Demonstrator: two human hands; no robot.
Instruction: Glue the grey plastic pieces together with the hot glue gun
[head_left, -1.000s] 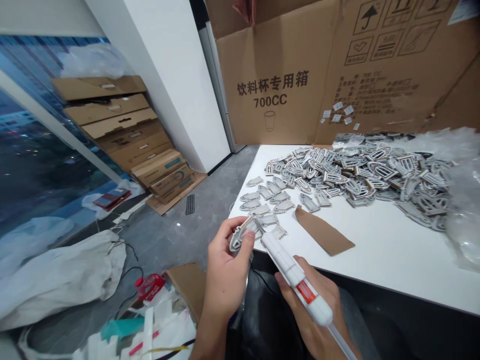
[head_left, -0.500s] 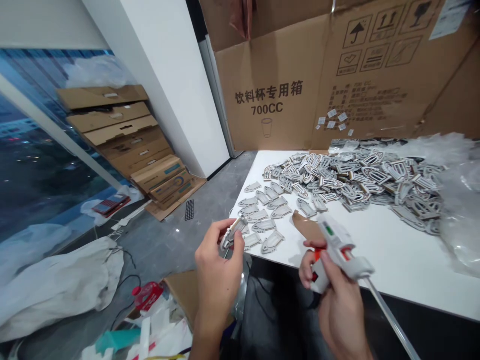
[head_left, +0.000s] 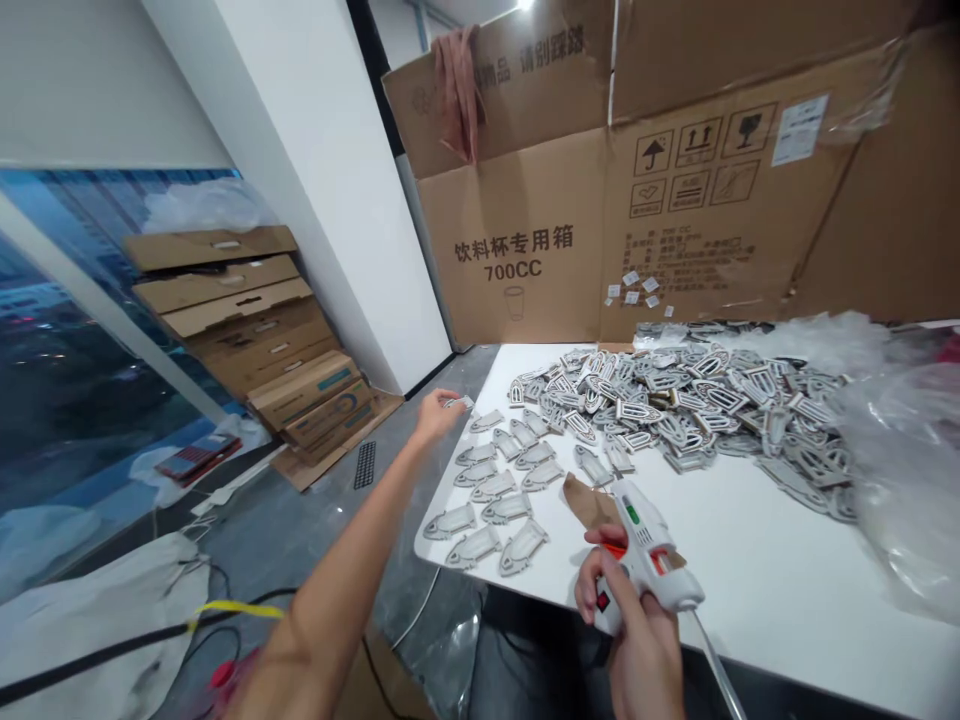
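Glue gun (head_left: 646, 532) sits in the right hand (head_left: 634, 635) above the near part of the white table (head_left: 757, 560), its front end pointing forward and a little left, its long axis slanting back and right along the clear glue stick (head_left: 714, 662) that juts from the rear. The front end overlaps a brown cardboard strip (head_left: 589, 503) in the view. The right fingers are curled around the handle, one of them by the orange trigger.

The left hand (head_left: 433, 420) is stretched out to the table's left edge, thumb and fingers nearly closed, pinching a gray arch-shaped piece (head_left: 460, 403). That piece lies roughly crosswise, its long axis running left to right; the fingers cover one end, and whether it touches the table cannot be told.

Near it, loose rows of similar gray pieces (head_left: 493, 487) lie flat, mostly with narrow tips to the left and square ends to the right. A heaped pile of arch-shaped pieces (head_left: 705, 395) spreads behind.
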